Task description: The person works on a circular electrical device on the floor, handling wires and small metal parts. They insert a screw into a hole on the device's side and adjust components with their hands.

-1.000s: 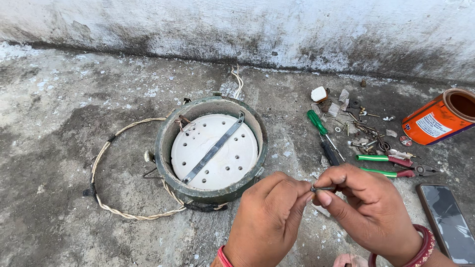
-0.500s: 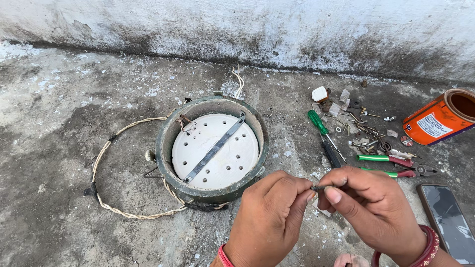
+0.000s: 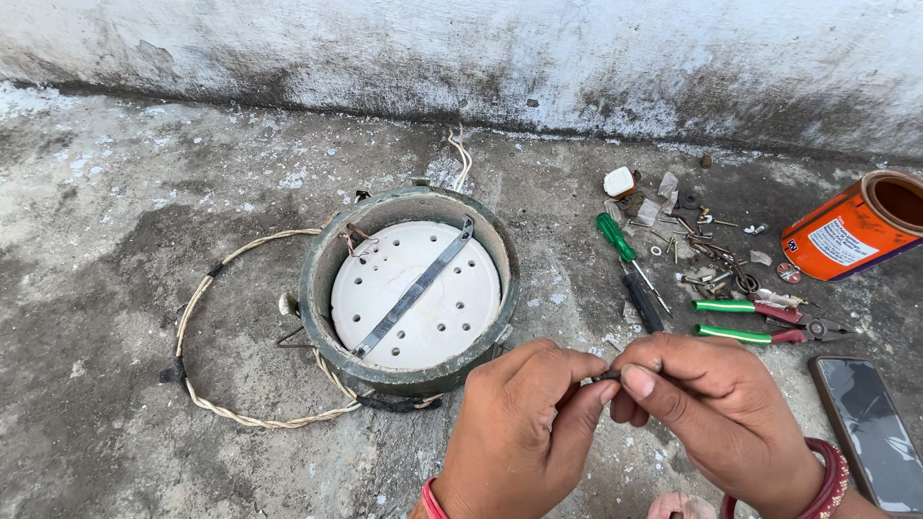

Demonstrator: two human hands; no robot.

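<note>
both hands were low in frame, fingertips meeting over the concrete floor point(image 3: 144, 192). left hand point(image 3: 524, 428) and right hand point(image 3: 716, 408) each pinched one end of a small dark metal part point(image 3: 608, 376), held between thumb and forefinger of both. grip closed on it from both sides. part was mostly hidden by the fingers, couldn't tell what kind it was. it sat in the air just in front of the round heater body point(image 3: 409, 288), near its front rim but not touching.

heater body: green metal ring, white ceramic plate with holes inside, metal strap laid diagonally across it. braided cord point(image 3: 207, 298) looped on the floor to its left, both ends running to the housing.

right of the heater: green-handled screwdriver point(image 3: 625, 252), a dark-handled one just beside it, pliers with green and red grips point(image 3: 769, 322), a scatter of small screws and bits point(image 3: 702, 245) beyond them. orange tin point(image 3: 851, 226) lay on its side, open mouth facing right. phone point(image 3: 870, 423) lay flat, screen dark, just beside the right wrist. red bangles on the right wrist, red band on the left.
</note>
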